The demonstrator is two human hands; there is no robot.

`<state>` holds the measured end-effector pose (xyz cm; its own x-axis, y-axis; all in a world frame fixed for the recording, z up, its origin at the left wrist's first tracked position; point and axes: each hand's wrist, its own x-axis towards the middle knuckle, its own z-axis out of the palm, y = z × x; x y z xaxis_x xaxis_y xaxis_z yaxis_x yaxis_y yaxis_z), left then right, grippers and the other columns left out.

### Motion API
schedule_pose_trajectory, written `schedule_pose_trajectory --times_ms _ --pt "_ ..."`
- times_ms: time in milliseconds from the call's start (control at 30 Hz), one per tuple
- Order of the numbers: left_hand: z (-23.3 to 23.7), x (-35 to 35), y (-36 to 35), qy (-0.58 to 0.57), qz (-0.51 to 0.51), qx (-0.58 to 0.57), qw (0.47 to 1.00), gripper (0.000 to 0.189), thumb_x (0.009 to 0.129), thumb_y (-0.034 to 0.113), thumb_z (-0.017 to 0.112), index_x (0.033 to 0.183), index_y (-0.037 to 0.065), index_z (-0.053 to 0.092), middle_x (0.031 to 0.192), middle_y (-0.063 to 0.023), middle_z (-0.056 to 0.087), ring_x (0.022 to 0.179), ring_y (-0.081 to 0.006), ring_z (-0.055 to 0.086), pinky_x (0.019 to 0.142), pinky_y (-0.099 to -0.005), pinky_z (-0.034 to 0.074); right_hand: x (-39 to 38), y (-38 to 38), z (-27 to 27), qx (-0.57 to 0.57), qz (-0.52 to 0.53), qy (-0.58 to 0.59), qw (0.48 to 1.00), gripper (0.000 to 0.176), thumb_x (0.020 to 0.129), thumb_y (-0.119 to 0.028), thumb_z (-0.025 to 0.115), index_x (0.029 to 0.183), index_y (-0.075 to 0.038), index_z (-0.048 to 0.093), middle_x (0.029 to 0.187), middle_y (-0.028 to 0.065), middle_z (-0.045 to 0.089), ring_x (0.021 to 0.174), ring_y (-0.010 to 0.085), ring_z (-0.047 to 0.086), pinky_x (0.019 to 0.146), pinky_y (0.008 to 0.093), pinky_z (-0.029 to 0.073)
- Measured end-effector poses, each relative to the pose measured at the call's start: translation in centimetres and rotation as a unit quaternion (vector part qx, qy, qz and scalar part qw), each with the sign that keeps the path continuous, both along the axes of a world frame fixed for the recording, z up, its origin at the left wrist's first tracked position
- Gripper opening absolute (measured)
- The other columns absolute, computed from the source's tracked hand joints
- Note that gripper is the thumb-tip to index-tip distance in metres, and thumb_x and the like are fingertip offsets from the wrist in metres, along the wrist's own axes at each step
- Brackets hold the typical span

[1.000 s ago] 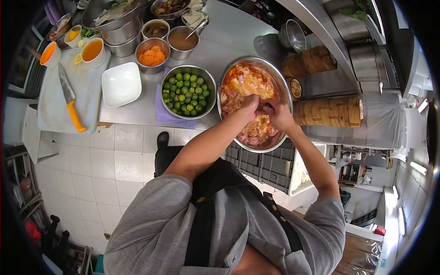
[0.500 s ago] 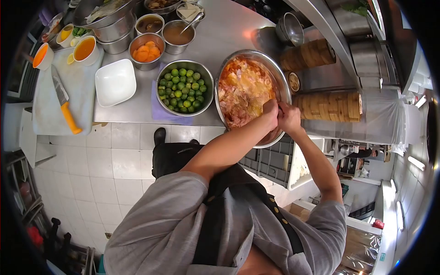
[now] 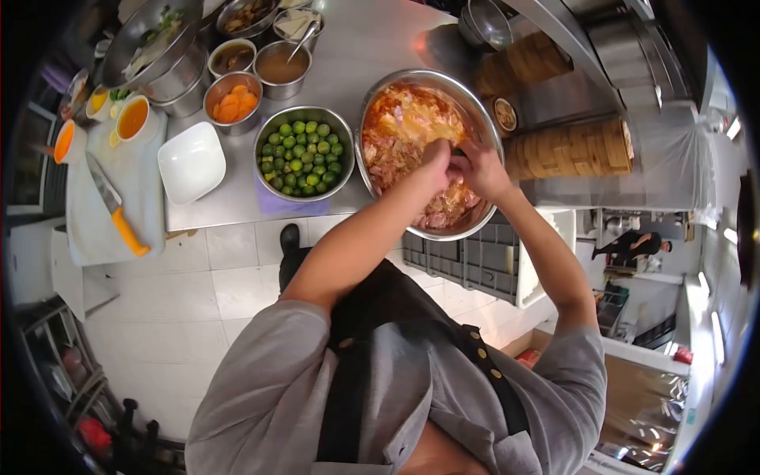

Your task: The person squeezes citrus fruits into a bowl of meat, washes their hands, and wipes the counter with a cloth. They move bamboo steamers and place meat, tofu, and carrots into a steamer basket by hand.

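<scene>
- The left hand (image 3: 438,168) and the right hand (image 3: 484,170) are together, fingertips meeting with the fingers curled inward.
- A small dark-green thing (image 3: 457,151) shows between the fingertips, mostly hidden; how firmly each hand grips it, I cannot tell.
- Directly below the hands is a wide steel bowl (image 3: 481,120), with the meat (image 3: 410,119) inside, pale pink and coated in places with an orange-red, oily liquid. Both hands are over the bowl, within its rim.
- Left of the hands, just beside the wide bowl, a smaller steel bowl (image 3: 339,127) is full of round green limes (image 3: 301,154); it stands on a purple cloth (image 3: 293,207).
- Farther left of the hands are a white square dish (image 3: 191,162) and, beyond that, a pale cutting board (image 3: 146,198) bearing a knife (image 3: 115,204) with a yellow-orange handle.
- Forward and left of the hands are orange slices (image 3: 236,104) in a metal tin and a pot of brown liquid (image 3: 279,70) with a spoon (image 3: 303,39) leaning in it.
- Right of the hands, bamboo steamers (image 3: 570,150) lie near the wide bowl.
- The steel counter (image 3: 356,47) extends forward of the hands; a grey crate (image 3: 475,257) is below them, nearer the body.
</scene>
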<state>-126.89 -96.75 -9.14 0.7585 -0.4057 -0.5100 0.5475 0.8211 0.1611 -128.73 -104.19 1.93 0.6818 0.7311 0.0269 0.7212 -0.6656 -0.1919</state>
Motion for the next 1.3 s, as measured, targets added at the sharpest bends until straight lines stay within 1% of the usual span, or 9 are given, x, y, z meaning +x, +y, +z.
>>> schedule_pose_trajectory --times_ms 200,433,500,767,933,1100,1200,1267,1300 --pt "-0.7 0.7 1.9 0.009 0.059 0.052 0.997 0.016 0.084 0.016 0.036 0.083 0.009 0.050 0.073 -0.0057 0.052 0.055 -0.0166 0.053 0.043 -0.0302 0.048 1.4 0.5 -3.6 0.010 -0.055 0.035 0.998 0.033 0.072 -0.019 0.059 0.102 -0.004 0.058 0.082 0.0199 0.061 0.072 0.0366 0.060 0.065 0.0432 0.047" --pt "-0.8 0.6 3.9 -0.018 0.043 0.038 0.998 0.018 0.085 0.014 0.034 0.090 0.003 0.047 0.080 -0.0124 0.052 0.061 -0.0243 0.056 0.052 -0.0416 0.054 1.4 0.8 -2.6 0.062 -0.028 0.078 0.995 0.026 0.073 -0.015 0.060 0.095 -0.001 0.060 0.082 0.0203 0.061 0.075 0.0369 0.060 0.066 0.0423 0.047" --pt "-0.7 0.3 4.3 -0.051 0.056 0.022 0.997 0.021 0.084 0.010 0.034 0.097 -0.001 0.046 0.088 -0.0161 0.054 0.077 -0.0289 0.058 0.069 -0.0460 0.052 1.6 0.6 -2.7 0.135 -0.025 0.066 0.988 0.020 0.075 -0.013 0.060 0.091 -0.001 0.061 0.082 0.0197 0.061 0.078 0.0365 0.060 0.068 0.0414 0.047" --pt "-3.1 1.7 2.6 -0.039 0.034 0.032 0.998 0.017 0.085 0.019 0.034 0.083 0.008 0.047 0.080 -0.0113 0.055 0.059 -0.0226 0.057 0.048 -0.0399 0.053 1.4 1.0 -3.3 0.106 -0.068 0.047 0.991 0.024 0.070 -0.007 0.066 0.092 0.001 0.062 0.081 0.0201 0.061 0.075 0.0317 0.061 0.066 0.0378 0.048" --pt "-1.6 0.3 3.6 -0.116 -0.011 0.140 0.983 0.018 0.087 0.020 0.042 0.084 0.004 0.051 0.067 -0.0085 0.056 0.053 -0.0225 0.057 0.046 -0.0370 0.051 2.8 14.2 2.7 0.365 -0.136 0.266 0.882 0.022 0.077 -0.006 0.065 0.098 -0.001 0.063 0.073 -0.0002 0.057 0.059 0.0050 0.047 0.052 0.0210 0.040" --pt "-2.0 1.4 3.0 -0.164 0.038 0.113 0.979 0.024 0.088 0.029 0.045 0.076 0.008 0.047 0.060 -0.0047 0.048 0.045 -0.0170 0.046 0.040 -0.0309 0.038 5.3 33.5 6.7 0.530 0.030 0.526 0.665 0.039 0.081 -0.008 0.063 0.115 0.006 0.050 0.086 0.0074 0.060 0.069 0.0114 0.054 0.063 0.0231 0.045" --pt "-4.0 2.4 4.9 -0.182 -0.003 0.158 0.971 0.029 0.089 0.033 0.045 0.071 0.010 0.043 0.056 -0.0024 0.042 0.041 -0.0140 0.038 0.037 -0.0281 0.029 8.6 34.7 6.3 0.446 0.012 0.403 0.799 0.046 0.070 -0.011 0.071 0.112 0.000 0.056 0.083 0.0085 0.064 0.074 0.0173 0.060 0.064 0.0279 0.049" --pt "-4.5 2.6 6.2 -0.139 -0.050 0.207 0.967 0.033 0.090 0.036 0.044 0.067 0.012 0.040 0.054 -0.0008 0.038 0.038 -0.0120 0.033 0.034 -0.0262 0.023 8.5 27.8 5.7 0.349 0.035 0.138 0.926 0.041 0.071 -0.001 0.061 0.113 0.000 0.056 0.089 0.0078 0.063 0.077 0.0153 0.058 0.068 0.0249 0.047" --pt "-4.1 2.5 7.3 -0.104 -0.067 0.225 0.967 0.035 0.090 0.037 0.044 0.066 0.013 0.039 0.052 0.0000 0.035 0.037 -0.0110 0.030 0.033 -0.0252 0.020 8.5 23.6 4.4 0.352 0.032 0.116 0.928 0.043 0.067 0.003 0.054 0.109 -0.004 0.060 0.093 0.0075 0.064 0.077 0.0148 0.060 0.068 0.0249 0.048"
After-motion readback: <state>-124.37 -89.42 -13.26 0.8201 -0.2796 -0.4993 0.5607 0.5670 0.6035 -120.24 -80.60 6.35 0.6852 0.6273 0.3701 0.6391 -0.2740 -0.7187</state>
